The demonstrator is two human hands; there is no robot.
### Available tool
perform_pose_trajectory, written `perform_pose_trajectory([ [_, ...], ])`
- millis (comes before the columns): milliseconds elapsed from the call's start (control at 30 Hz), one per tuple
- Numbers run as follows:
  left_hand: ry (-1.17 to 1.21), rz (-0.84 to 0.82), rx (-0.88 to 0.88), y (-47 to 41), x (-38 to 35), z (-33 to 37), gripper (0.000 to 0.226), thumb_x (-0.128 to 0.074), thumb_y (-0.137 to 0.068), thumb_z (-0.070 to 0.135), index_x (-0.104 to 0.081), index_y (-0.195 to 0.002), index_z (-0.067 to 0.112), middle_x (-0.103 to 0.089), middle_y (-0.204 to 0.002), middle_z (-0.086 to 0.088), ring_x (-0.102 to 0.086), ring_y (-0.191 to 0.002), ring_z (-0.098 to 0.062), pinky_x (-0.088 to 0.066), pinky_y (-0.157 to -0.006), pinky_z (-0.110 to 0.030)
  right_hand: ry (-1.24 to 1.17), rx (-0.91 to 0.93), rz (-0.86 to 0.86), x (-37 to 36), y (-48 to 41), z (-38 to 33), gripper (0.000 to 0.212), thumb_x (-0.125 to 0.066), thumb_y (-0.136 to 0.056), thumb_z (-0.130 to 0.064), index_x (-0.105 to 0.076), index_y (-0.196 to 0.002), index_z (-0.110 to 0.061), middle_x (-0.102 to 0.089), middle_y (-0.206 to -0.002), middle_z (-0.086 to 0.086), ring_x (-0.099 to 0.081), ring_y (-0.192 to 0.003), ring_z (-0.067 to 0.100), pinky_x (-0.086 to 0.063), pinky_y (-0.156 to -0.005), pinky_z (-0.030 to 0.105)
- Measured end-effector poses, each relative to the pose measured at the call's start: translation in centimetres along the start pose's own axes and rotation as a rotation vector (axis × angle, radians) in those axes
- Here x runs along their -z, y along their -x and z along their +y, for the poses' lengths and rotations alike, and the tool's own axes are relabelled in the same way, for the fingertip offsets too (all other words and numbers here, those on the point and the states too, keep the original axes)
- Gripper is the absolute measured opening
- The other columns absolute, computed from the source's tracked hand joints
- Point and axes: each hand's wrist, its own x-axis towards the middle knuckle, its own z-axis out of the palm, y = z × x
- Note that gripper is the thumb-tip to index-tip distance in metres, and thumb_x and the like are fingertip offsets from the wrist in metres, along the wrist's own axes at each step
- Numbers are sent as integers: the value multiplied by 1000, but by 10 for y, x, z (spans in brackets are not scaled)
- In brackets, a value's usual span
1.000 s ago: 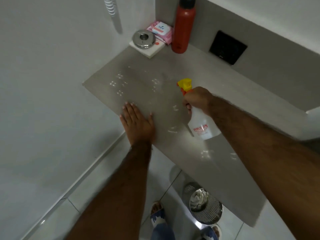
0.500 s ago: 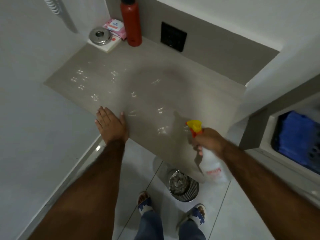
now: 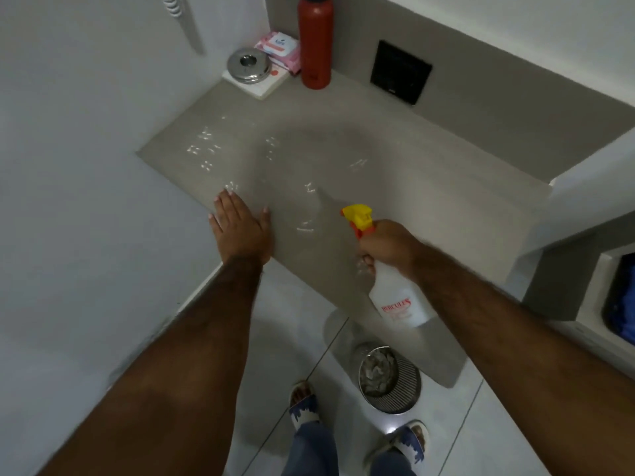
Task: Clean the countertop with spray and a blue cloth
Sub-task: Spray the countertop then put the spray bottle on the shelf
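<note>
I read red lettering, "HERCULES", on the white plastic spray bottle [image 3: 400, 300] in my right hand [image 3: 388, 247]; smaller print below it is too blurred to read. My fingers are wrapped tight round the bottle's neck just under the yellow and orange trigger head [image 3: 359, 216]. The bottle's long axis runs from near right to far left, with the nozzle pointing far-left over the countertop [image 3: 429, 187] and the base tilted back toward me past the near edge. My left hand [image 3: 240, 228] lies flat, palm down with fingers spread, holding nothing, on the near left edge of the counter. The surface is a smooth matte grey slab dotted with glistening wet droplets. At the far left corner stand a tall red cylindrical bottle [image 3: 314, 42], a pink wipes packet [image 3: 278, 48] whose label is illegible, and a round shiny metal disc [image 3: 249, 65] on a white square block. A blue cloth [image 3: 623, 297] sits in a recess at the right edge. Below, a ribbed metal bin [image 3: 390, 379] stands on the tiled floor.
</note>
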Motion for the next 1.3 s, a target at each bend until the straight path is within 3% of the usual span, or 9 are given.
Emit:
perform_pose_trajectory([
  [67,-17,14,-18,-12,3,-11,79,-22,-104,56,-8,-158,0,-8,-168,-17,-5,-156,-31,-8,-126,-52,15,37,2,-8,-19,-31,26,-65,-82,-1,-57,-58,-8,-58,-51,9,-56,-37,18,-48,-52,24],
  [267,-3,39,-22,-38,3,-27,78,-23,-103,54,-11,-158,0,-11,-168,-18,-8,-156,-32,-11,-125,-52,70,87,-1,-31,-75,-121,31,-65,-82,-1,-56,-54,-8,-58,-52,9,-56,-46,23,-48,-58,27],
  [433,7,76,-39,-39,-4,-30,77,-24,-104,54,-15,-158,-1,-15,-167,-19,-12,-155,-33,-15,-125,-50,81,108,14,-53,-117,-185,32,-66,-86,-3,-57,-55,-7,-59,-58,10,-57,-54,23,-52,-72,34],
  [633,29,55,-26,-35,-7,-30,76,-16,-104,56,-8,-160,5,-6,-169,-12,-1,-157,-26,-9,-125,-55,52,117,-15,-66,-136,-217,36,-63,-87,-1,-54,-52,-5,-57,-57,13,-56,-52,25,-51,-62,29],
  [733,11,25,-13,-35,-3,-27,75,-16,-104,56,-7,-160,7,-3,-170,-10,1,-157,-25,-10,-124,-58,74,95,24,-58,-127,-198,35,-64,-84,0,-55,-51,-6,-57,-52,10,-56,-46,21,-48,-53,24],
  [867,-24,6,-9,-32,5,-23,74,-22,-105,52,-11,-159,4,-6,-169,-12,-3,-157,-26,-10,-123,-60,74,60,13,-40,-101,-150,31,-63,-84,-2,-57,-54,-8,-60,-58,12,-59,-54,25,-53,-70,33],
  [1033,-105,-48,7,-30,14,-17,78,-16,-103,57,-9,-160,3,-7,-169,-11,-2,-157,-24,-4,-123,-59,-95,52,142,-5,-62,-76,18,-63,-73,-4,-62,-58,-14,-64,-55,8,-64,-53,25,-58,-69,38],
  [1200,-127,8,-198,4,15,21,76,-23,-104,54,-19,-157,0,-20,-166,-18,-13,-155,-32,-11,-124,-55,-322,95,256,39,-22,-6,9,-61,-63,-11,-60,-69,-18,-63,-51,6,-62,-50,26,-60,-69,48],
  [1300,-100,-9,-353,36,10,71,78,-23,-103,55,-26,-155,-3,-26,-163,-22,-22,-152,-38,-15,-124,-54,-434,138,374,66,4,34,33,-64,-63,-13,-67,-95,-19,-72,-73,11,-62,-53,27,-59,-69,51],
])
